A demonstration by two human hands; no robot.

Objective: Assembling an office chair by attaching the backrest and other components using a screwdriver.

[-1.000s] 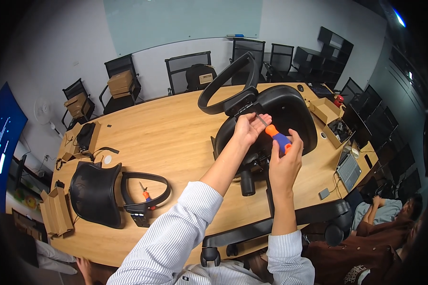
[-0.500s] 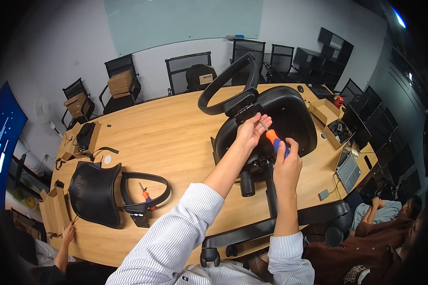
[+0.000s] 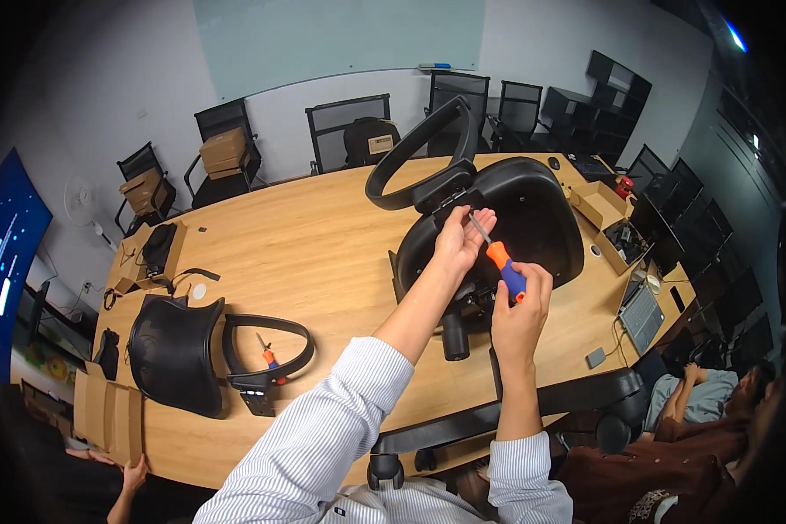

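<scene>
Pale wooden tabletop [image 3: 297, 253] is partly covered by a tipped black chair [image 3: 546, 210]. Before it, a screwdriver [image 3: 512, 278] is clasped by the right hand [image 3: 521, 316]; its shaft is seen against the left hand [image 3: 460, 242] (whether pinched cannot be told). Screwdriving is seemingly underway; steady alignment is called for.

1. A wide fisheye, worn on the head of the person [image 3: 332, 410] here.
2. It looks down over the bench [image 3: 297, 236], left hand [image 3: 459, 243] and right hand [image 3: 520, 321] close before it.
3. Ahead, it reaches the pale board [image 3: 341, 44] over there.
</scene>
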